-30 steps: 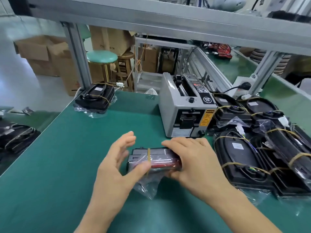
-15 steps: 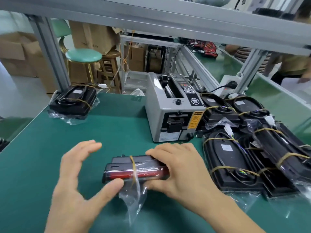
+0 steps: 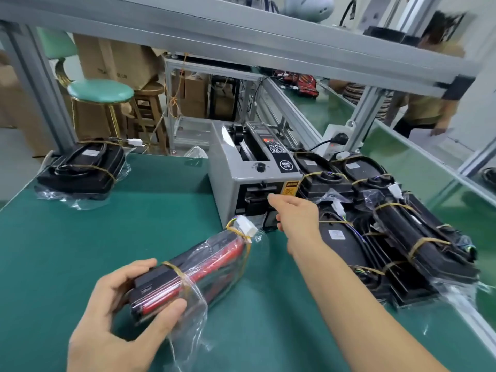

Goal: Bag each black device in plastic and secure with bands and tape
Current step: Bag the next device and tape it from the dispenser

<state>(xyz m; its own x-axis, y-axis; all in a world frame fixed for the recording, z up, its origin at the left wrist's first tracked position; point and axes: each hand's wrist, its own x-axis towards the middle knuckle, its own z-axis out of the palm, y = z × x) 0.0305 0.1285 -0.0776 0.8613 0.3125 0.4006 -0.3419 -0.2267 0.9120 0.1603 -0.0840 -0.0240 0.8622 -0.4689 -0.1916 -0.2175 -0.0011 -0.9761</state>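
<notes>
The left hand (image 3: pixel 118 312) grips the near end of the bagged black device (image 3: pixel 193 272), thumb and fingers curled round it, near the counter's (image 3: pixel 150 226) front edge. The right hand (image 3: pixel 295 218) reaches to the tape dispenser's (image 3: pixel 255 178) mouth, fingers loosely extended; whether it pinches tape is unclear.

The tape dispenser (image 3: pixel 257 181) bears a yellow warning label (image 3: pixel 290 188), its print unreadable.
</notes>
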